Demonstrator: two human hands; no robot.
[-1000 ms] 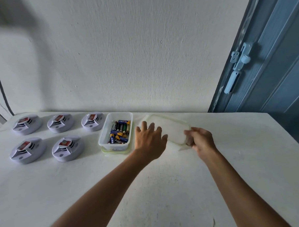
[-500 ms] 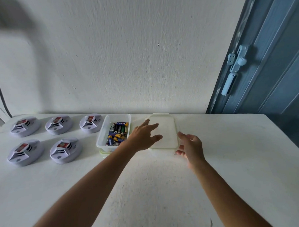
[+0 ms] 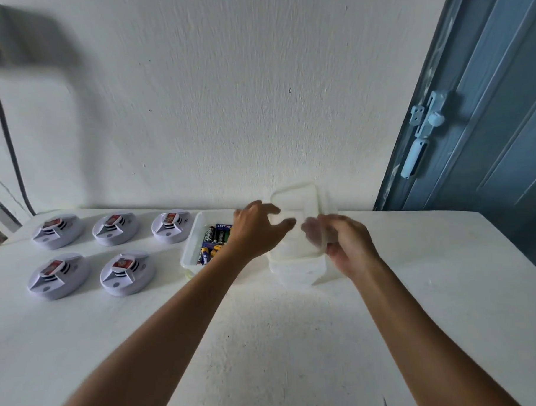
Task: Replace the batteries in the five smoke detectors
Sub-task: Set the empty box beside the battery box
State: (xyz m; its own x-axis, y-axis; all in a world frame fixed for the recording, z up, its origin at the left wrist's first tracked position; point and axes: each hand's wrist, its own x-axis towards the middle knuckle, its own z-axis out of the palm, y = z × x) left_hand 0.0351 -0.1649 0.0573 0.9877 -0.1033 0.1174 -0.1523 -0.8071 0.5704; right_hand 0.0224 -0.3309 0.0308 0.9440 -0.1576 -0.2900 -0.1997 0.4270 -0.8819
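Left of both hands, five smoke detectors [image 3: 91, 253] in two rows, left hand [image 3: 255, 231] (fingers spread, empty) nearer; right hand [image 3: 345, 245] clamped on translucent lid [image 3: 294, 207] over second container [image 3: 297, 270]; open battery box [image 3: 192, 252] between.

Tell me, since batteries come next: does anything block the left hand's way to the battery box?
Nothing visible does. The left hand hovers beside the open battery box, whose top is uncovered.
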